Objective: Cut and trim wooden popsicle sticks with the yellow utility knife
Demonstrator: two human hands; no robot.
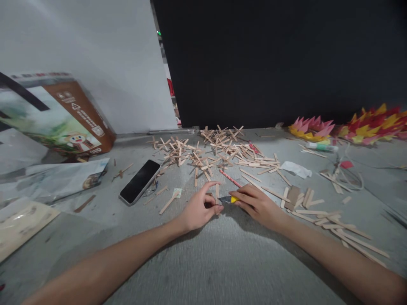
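Between the fingers of my left hand a wooden craft stick stands nearly upright in the view. My right hand is closed around a yellow utility knife, its dark blade pointing left and meeting the stick, or lying just beside it. Just beyond the knife lies a red patterned pencil-like rod. Past both hands spreads a loose heap of wooden craft sticks, several of them crossed over one another.
A black phone lies left of my hands. Further left are a brown printed bag and plastic packets. On the right are more sticks, a glue stick, a white cable and folded paper flowers.
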